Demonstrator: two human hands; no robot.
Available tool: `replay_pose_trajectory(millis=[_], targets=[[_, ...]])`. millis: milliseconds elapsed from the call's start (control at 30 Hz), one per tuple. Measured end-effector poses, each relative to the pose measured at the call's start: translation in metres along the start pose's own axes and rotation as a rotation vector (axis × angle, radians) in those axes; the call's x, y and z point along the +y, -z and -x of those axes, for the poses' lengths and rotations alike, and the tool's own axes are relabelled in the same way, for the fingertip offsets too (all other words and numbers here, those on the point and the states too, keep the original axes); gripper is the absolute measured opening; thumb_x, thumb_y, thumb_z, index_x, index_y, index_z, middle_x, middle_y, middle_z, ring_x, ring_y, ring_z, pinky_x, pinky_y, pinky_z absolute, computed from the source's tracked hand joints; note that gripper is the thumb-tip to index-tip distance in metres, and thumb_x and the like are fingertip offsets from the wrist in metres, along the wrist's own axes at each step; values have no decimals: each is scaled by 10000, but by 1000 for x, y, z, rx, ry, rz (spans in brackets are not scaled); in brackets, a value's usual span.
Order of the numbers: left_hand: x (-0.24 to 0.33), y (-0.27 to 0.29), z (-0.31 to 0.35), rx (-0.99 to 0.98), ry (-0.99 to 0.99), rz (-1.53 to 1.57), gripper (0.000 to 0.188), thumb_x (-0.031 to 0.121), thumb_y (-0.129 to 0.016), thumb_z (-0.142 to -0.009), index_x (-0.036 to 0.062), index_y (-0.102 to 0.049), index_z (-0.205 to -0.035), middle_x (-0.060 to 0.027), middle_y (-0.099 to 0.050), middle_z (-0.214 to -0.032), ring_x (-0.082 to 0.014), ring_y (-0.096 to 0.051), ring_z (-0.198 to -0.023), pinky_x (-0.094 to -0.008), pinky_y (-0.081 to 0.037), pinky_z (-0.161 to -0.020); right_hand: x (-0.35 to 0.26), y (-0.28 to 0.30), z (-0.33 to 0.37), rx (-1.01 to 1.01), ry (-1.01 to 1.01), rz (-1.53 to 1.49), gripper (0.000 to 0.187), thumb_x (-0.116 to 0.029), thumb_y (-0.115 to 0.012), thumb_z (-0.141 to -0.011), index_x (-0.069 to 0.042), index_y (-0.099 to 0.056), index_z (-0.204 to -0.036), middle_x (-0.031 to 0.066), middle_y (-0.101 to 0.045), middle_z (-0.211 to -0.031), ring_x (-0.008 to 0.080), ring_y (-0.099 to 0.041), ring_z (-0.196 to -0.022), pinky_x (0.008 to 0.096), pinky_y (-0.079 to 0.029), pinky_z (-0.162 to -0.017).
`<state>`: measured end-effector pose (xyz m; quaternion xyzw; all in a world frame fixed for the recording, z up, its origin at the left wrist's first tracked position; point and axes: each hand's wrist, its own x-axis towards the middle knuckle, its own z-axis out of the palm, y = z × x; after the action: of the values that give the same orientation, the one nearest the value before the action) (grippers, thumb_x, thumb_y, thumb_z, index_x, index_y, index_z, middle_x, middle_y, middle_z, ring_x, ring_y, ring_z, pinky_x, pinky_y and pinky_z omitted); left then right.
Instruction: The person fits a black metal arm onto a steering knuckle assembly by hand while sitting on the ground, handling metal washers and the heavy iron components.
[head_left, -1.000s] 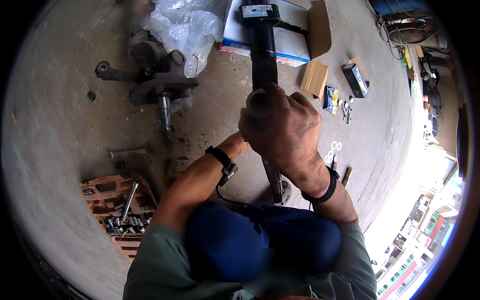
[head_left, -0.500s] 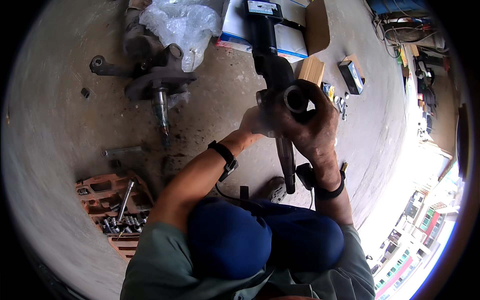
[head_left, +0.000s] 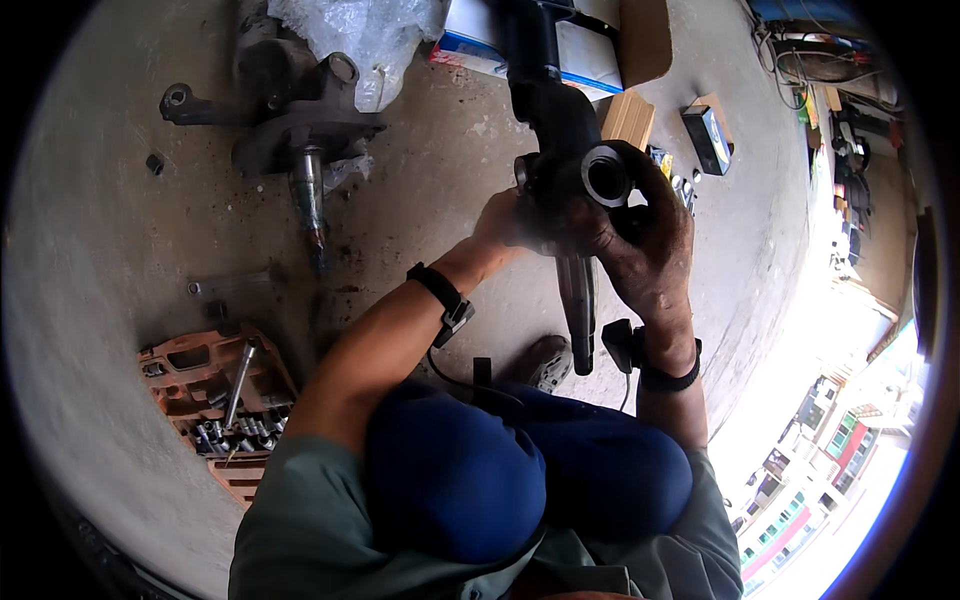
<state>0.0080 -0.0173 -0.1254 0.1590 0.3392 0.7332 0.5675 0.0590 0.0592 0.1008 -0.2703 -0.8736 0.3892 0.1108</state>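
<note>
A black steering knuckle (head_left: 560, 130) with a round bored eye and a tapered spindle pointing toward my knees is held up in front of me. My right hand (head_left: 650, 245) wraps around its right side, thumb and fingers about the open eye. On the other side my left hand (head_left: 502, 222) grips the knuckle; its fingers are mostly hidden behind the part. To the left on the floor lies a worn, rusty knuckle (head_left: 312, 125) with a side arm, a flange and a shiny spindle.
An orange socket case (head_left: 185, 355) with sockets and a ratchet lies lower left, a wrench (head_left: 235, 285) above it. Plastic wrap (head_left: 385, 50), an opened white-and-blue carton (head_left: 595, 60) and a small dark box (head_left: 707, 138) sit farther away. Cables and clutter line the right.
Both hands still hold the knuckle, which has shifted slightly: its eye turns more toward me and its spindle tip rises. The view has moved a little, sliding the floor items up and left.
</note>
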Motion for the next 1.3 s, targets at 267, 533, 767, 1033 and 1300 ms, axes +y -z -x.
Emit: replay_pose_trajectory(millis=[267, 533, 767, 1033, 1300], targets=[[14, -10, 1, -26, -22, 149, 562, 139, -867, -809, 16, -607, -1292, -97, -709, -1204, -174, -701, -1074, -315, -589, -971, -4, 9, -15, -180, 80, 278, 634, -232, -807, -825, 7, -513, -1332, 237, -717, -1068, 360, -740, -983, 415, -626, -827], [0, -5, -5, 23, 6, 102, 475, 225, -901, -771, 25, -695, -1149, -78, -764, -1034, -144, -732, -953, -287, -597, -895, -5, 3, -17, -231, 84, 322, 513, -155, -746, -866, 26, -499, -1278, 194, -718, -924, 294, -748, -766, 369, -615, -690], [-14, -19, -5, 172, -109, 56, 528, 282, -914, -739, 31, -711, -1156, -57, -771, -1036, -127, -723, -934, -274, -572, -864, 6, 10, -25, -258, 444, 369, 481, -130, -730, -847, 67, -519, -1231, 183, -703, -831, 246, -736, -698, 317, -581, -611], [3, -6, -12, 54, 73, 183, 437, 146, -778, -885, 16, -635, -1277, -82, -721, -1191, -167, -699, -1050, -314, -583, -914, -2, 4, -21, -207, 193, 268, 479, -155, -757, -818, 67, -547, -1187, 126, -694, -763, 189, -672, -608, 286, -510, -538], [6, 1, -11, 54, -10, -187, 385, 232, -641, -990, 32, -582, -1313, -114, -691, -1232, -196, -684, -1118, -335, -595, -965, 1, 4, -21, -76, 137, 178, 478, -159, -827, -687, -21, -610, -1090, 147, -723, -857, 310, -754, -768, 371, -609, -664]])
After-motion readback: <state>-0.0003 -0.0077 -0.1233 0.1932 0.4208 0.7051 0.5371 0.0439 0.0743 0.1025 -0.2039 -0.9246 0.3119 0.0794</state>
